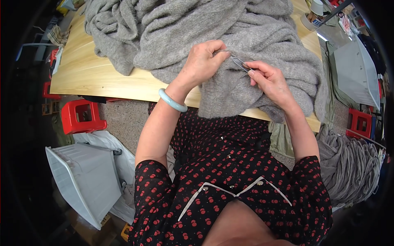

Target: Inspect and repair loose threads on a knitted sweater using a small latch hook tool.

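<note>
Grey fuzzy knitwear (184, 30) lies in a large heap over the table, with part of it draped past the front edge. My left hand (204, 60), below which a pale blue bangle (172, 101) circles the wrist, is closed in a pinch on a bit of the knit. Just to its right, my right hand (269, 80) grips a thin metal wire tool (239, 63) between thumb and fingers. The tool has a long narrow loop, and its tip points at the pinched spot. Its exact kind I cannot make out.
The wooden table (82, 78) ends close to my body. Red stools (83, 117) and a grey plastic bin (88, 176) stand at left. On the right are another grey bin (357, 71) and a big grey bundle (349, 164). A cup of small items (310, 21) sits at the far right corner.
</note>
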The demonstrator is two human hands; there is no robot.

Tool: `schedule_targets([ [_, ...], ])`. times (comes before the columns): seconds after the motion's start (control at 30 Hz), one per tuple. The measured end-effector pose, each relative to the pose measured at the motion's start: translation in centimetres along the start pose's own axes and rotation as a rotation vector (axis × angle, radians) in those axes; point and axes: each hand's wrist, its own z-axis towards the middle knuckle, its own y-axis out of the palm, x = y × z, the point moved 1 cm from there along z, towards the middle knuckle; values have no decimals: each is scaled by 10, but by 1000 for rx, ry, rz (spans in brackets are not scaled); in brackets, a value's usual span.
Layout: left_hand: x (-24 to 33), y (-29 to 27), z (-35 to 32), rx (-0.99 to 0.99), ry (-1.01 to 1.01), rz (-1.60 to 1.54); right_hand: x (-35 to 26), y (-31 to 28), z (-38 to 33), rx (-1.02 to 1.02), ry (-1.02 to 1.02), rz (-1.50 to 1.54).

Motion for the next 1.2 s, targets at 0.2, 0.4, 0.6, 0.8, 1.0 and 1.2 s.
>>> schedule_targets([
  [0.2, -8, 4, 1, -81, -133, -271, -7, -9, 4, -31, -83, -210],
  [0.4, -11, 11, 1, -29, -144, -409, -1, -10, 4, -25, -83, -73],
  [0.6, -5, 20, -6, 100, -124, -393, -2, -3, 4, 37, 53, 43],
  [0.8, 5, 28, -15, 301, 138, -42, 4, 9, 6, 137, 16, 61],
  [1.0, 15, 33, -30, 343, 364, 118, 8, 13, -4, 157, -55, 175],
  [1.2, 17, 41, -40, 346, 428, 141, 7, 19, -5, 113, -52, 253],
])
